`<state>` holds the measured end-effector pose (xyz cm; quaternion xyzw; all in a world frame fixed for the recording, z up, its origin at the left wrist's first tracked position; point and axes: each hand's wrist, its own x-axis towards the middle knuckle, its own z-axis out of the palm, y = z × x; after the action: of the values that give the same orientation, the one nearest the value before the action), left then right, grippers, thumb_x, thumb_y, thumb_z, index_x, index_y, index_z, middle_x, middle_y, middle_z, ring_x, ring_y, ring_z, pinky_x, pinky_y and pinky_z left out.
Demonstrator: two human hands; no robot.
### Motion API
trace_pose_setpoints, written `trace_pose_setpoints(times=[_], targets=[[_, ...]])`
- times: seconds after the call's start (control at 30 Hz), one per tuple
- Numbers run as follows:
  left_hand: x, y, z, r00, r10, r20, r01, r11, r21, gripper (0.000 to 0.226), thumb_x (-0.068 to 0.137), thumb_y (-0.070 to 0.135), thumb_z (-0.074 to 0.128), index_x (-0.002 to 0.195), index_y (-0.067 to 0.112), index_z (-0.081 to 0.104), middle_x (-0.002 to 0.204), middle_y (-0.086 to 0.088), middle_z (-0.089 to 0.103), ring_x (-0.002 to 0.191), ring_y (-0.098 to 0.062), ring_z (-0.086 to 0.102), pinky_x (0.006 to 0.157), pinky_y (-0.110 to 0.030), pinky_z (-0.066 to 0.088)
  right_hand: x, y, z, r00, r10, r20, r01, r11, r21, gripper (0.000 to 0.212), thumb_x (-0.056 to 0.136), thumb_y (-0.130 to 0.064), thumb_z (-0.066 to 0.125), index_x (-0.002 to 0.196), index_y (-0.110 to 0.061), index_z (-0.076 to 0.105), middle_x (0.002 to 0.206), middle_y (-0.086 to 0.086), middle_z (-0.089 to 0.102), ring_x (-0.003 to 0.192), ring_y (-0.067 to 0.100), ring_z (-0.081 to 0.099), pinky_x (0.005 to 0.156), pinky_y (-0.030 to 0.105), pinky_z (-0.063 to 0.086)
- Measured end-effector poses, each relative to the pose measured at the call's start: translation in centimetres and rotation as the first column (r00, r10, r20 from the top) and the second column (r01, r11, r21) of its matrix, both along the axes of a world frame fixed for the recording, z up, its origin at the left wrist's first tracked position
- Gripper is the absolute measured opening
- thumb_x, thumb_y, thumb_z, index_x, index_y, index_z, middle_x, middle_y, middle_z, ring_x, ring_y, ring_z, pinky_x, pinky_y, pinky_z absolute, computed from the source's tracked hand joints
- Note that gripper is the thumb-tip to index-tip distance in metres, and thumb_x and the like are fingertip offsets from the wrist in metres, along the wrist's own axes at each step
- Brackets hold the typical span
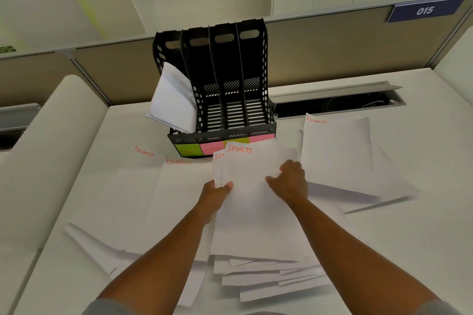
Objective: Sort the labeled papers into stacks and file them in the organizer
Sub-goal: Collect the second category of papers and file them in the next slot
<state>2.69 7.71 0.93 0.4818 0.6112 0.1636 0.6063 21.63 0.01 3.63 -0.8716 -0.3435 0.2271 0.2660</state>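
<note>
A black organizer (256, 64) with several upright slots stands at the back of the desk; green and pink sticky labels run along its front base. Its leftmost slot holds a leaning bundle of filed papers (171, 100). Both hands hold a stack of white sheets headed SPORTS (245, 176) just in front of the organizer. My left hand (216, 193) grips the stack's left edge and my right hand (291, 179) grips its right edge. Sheets headed FINANCE lie on the left (143, 186) and on the right (337, 153).
More loose white sheets (268, 279) fan out near the desk's front edge under my forearms. An open cable trough (337, 102) runs behind the right papers. A partition wall with a blue 015 sign (425, 10) closes off the back.
</note>
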Motion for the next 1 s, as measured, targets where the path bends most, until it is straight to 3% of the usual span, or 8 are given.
trace_pose_setpoints(times=[0.17, 0.33, 0.5, 0.6, 0.7, 0.77, 0.9, 1.0], targets=[[-1.2, 0.6, 0.4, 0.992, 0.011, 0.128, -0.01, 1.0, -0.006, 0.032, 0.093, 0.023, 0.063, 0.123, 0.011, 0.061, 0.11, -0.006, 0.071, 0.099, -0.024, 0.067, 0.08, -0.036, 0.054, 1.1, -0.6, -0.1, 0.993, -0.12, -0.024, 0.119, 0.992, -0.03, 0.076, 0.072, -0.052, 0.073, 0.126, -0.01, 0.039, 0.125, 0.01, 0.045, 0.119, 0.03, 0.045, 0.095, 0.046, 0.046], [-2.2, 1.2, 1.0, 0.978, 0.065, 0.196, -0.062, 0.998, -0.023, 0.031, 0.094, 0.02, 0.061, 0.123, 0.009, 0.06, 0.113, -0.011, 0.07, 0.106, -0.031, 0.064, 0.096, -0.049, 0.05, 0.1, -0.5, -0.3, 0.948, 0.02, -0.318, 0.02, 0.992, 0.122, 0.06, 0.091, -0.042, 0.056, 0.137, -0.012, 0.033, 0.138, 0.011, 0.05, 0.121, 0.034, 0.052, 0.098, 0.045, 0.044], [-3.8, 1.5, 1.5, 0.978, 0.059, 0.198, -0.062, 0.998, 0.012, 0.027, 0.084, 0.028, 0.074, 0.11, 0.022, 0.066, 0.109, -0.007, 0.073, 0.101, -0.03, 0.068, 0.088, -0.049, 0.055, -1.3, 0.2, 0.1, 0.932, 0.178, -0.316, -0.138, 0.98, 0.144, 0.064, 0.093, -0.023, 0.052, 0.148, -0.02, 0.018, 0.146, 0.007, 0.041, 0.13, 0.03, 0.043, 0.107, 0.045, 0.037], [-4.8, 1.9, 1.9, 0.975, 0.092, 0.201, -0.103, 0.994, 0.044, 0.036, 0.083, 0.027, 0.075, 0.116, 0.02, 0.063, 0.113, -0.006, 0.071, 0.105, -0.031, 0.066, 0.093, -0.052, 0.053, -2.1, 0.5, 0.4, 0.903, 0.231, -0.362, -0.167, 0.966, 0.198, 0.076, 0.089, -0.022, 0.06, 0.149, -0.027, 0.014, 0.144, 0.002, 0.043, 0.128, 0.028, 0.045, 0.106, 0.045, 0.039], [-5.6, 2.5, 2.7, 0.961, 0.123, 0.249, -0.141, 0.988, 0.058, 0.036, 0.081, 0.023, 0.077, 0.115, 0.019, 0.066, 0.11, -0.005, 0.073, 0.104, -0.03, 0.067, 0.089, -0.047, 0.055, -2.3, 0.9, 1.2, 0.826, 0.137, -0.547, 0.003, 0.969, 0.248, 0.076, 0.083, -0.023, 0.07, 0.145, -0.023, 0.027, 0.134, 0.004, 0.052, 0.116, 0.028, 0.055, 0.095, 0.041, 0.048], [-5.7, 3.0, 3.7, 0.948, 0.139, 0.288, -0.167, 0.983, 0.076, 0.028, 0.08, 0.019, 0.077, 0.106, 0.021, 0.068, 0.108, -0.005, 0.074, 0.101, -0.029, 0.069, 0.085, -0.044, 0.056, -2.2, 1.4, 2.3, 0.806, 0.131, -0.578, 0.027, 0.966, 0.257, 0.056, 0.079, -0.024, 0.073, 0.129, -0.019, 0.047, 0.121, 0.005, 0.062, 0.101, 0.025, 0.063, 0.083, 0.036, 0.056], [-4.3, 4.5, 6.5, 0.934, 0.19, 0.303, -0.257, 0.946, 0.198, 0.036, 0.08, 0.018, 0.078, 0.114, 0.016, 0.064, 0.11, -0.006, 0.071, 0.104, -0.029, 0.067, 0.089, -0.044, 0.055, -2.2, 2.8, 5.4, 0.857, 0.233, -0.459, -0.035, 0.916, 0.399, 0.018, 0.08, -0.021, 0.07, 0.093, -0.019, 0.059, 0.089, 0.0, 0.065, 0.08, 0.019, 0.063, 0.057, 0.019, 0.049], [-2.7, 4.8, 9.4, 0.931, 0.206, 0.302, -0.303, 0.897, 0.321, 0.053, 0.082, 0.026, 0.076, 0.129, 0.013, 0.054, 0.113, -0.006, 0.067, 0.101, -0.026, 0.066, 0.074, -0.033, 0.06, -2.3, 3.9, 7.9, 0.923, 0.237, -0.303, -0.052, 0.858, 0.512, 0.013, 0.082, -0.019, 0.067, 0.086, -0.023, 0.055, 0.077, -0.008, 0.059, 0.067, 0.007, 0.057, 0.046, 0.01, 0.042]])
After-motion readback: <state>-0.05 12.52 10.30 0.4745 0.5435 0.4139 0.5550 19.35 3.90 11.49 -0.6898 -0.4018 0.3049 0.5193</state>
